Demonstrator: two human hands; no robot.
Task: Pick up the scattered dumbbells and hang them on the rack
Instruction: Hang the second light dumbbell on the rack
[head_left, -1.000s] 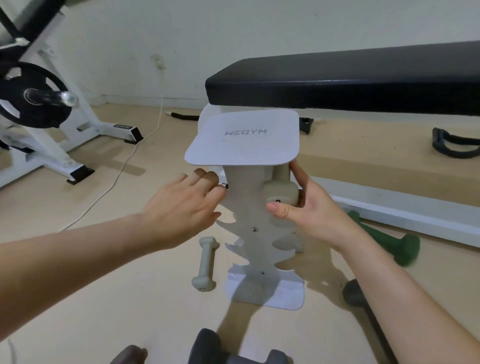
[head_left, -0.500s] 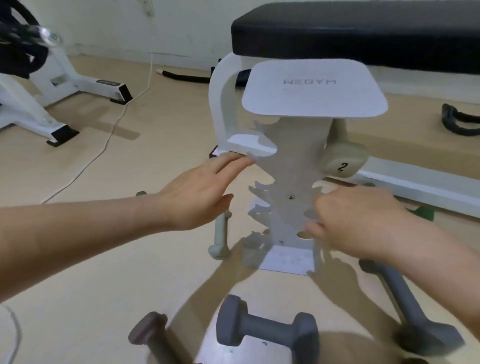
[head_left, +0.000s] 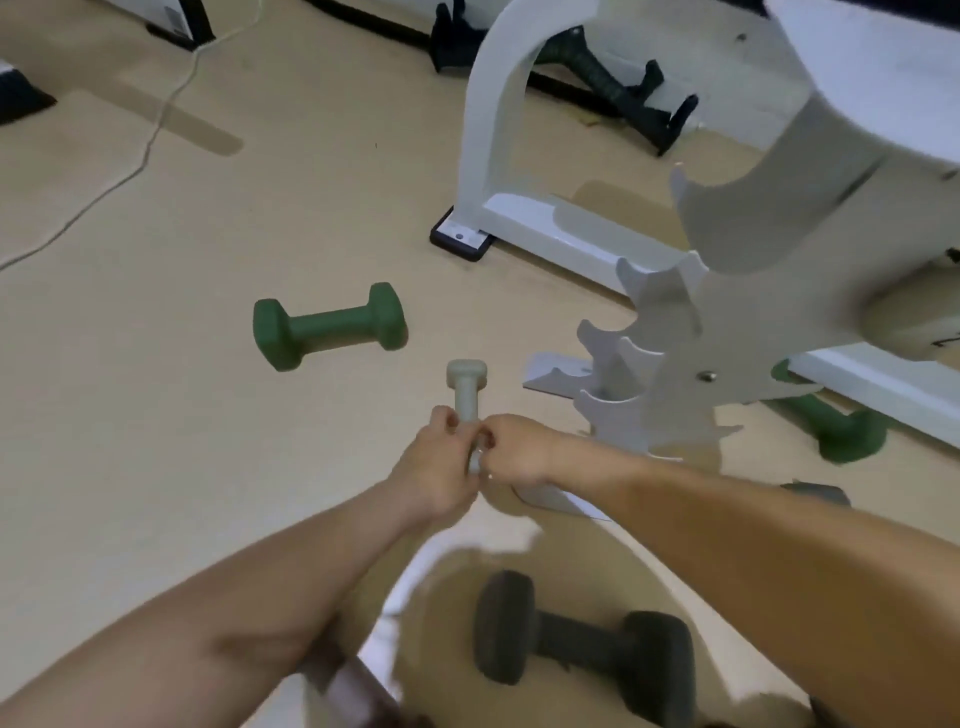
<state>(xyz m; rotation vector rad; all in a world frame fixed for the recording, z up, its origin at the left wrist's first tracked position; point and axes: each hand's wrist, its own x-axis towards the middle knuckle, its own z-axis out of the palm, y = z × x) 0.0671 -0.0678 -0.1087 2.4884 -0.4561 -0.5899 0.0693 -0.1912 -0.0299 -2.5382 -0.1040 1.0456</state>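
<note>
Clutching the dumbbell (head_left: 466, 389) with left hand (head_left: 434, 467) and right hand (head_left: 517, 449), we hold it lengthwise up-frame, rack (head_left: 670, 358) seemingly just right.

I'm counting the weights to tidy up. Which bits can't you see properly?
Head view:
Beige dumbbell: near end hidden by the left hand and right hand gripping it.
Rack: top cut off by the upper edge, blurred.
Green dumbbell behind the rack: one end hidden by it.
Grey object beside the rack: mostly hidden by the right forearm.

One head-worn view — looking steeply down, close over the floor (head_left: 156, 415) beside the rack (head_left: 670, 358).
</note>
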